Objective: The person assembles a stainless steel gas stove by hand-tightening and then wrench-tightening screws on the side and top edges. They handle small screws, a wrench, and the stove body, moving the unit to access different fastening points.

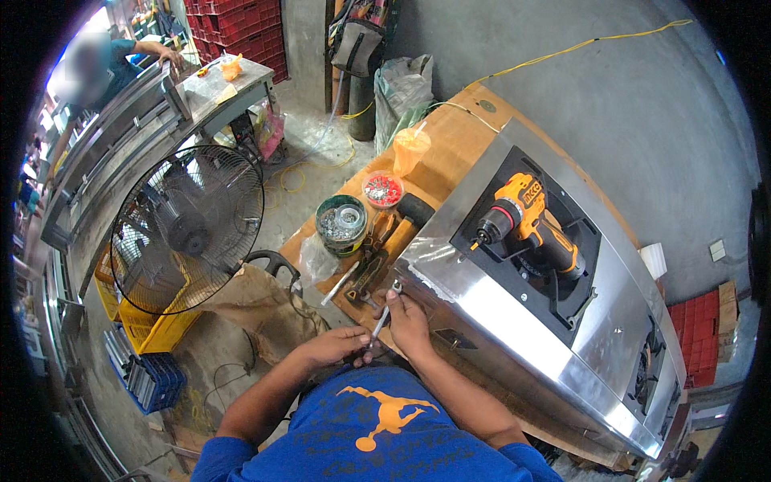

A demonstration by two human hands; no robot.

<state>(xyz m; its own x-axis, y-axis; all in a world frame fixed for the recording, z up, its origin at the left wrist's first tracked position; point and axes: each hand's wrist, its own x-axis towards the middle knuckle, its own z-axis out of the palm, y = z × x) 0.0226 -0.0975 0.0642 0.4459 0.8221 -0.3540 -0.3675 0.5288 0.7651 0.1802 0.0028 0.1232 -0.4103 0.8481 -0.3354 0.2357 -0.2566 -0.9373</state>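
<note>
The step in hand looks to be two-handed work on the slim rod [381, 323], held just off the near edge of the counter [458, 145], beside the near corner of the steel unit [514, 313]. To do it well, the right hand [408, 323] should probably act as the fixed clamp, pinching firmly enough that the rod neither slides nor twists, while the left hand [341, 345] makes the small moves at the lower end. Light fingertip pressure seems best there, since anything tiny could slip and fall past the edge. Keeping the rod clear of the unit's shiny face would avoid scratches, and turning its lower end toward the eyes would help, as the fingers hide it.

The right hand pinches the rod between thumb and fingers, its upper tip jutting past them; the forearm comes in from the lower right and slants up and left. The left hand has its fingertips drawn together at the rod's lower end, its forearm rising from the lower left; whether it also grips a small part, I cannot tell. Both elbows are bent and spread outward, with the hands close together in front of the shirt [321, 422].
</note>
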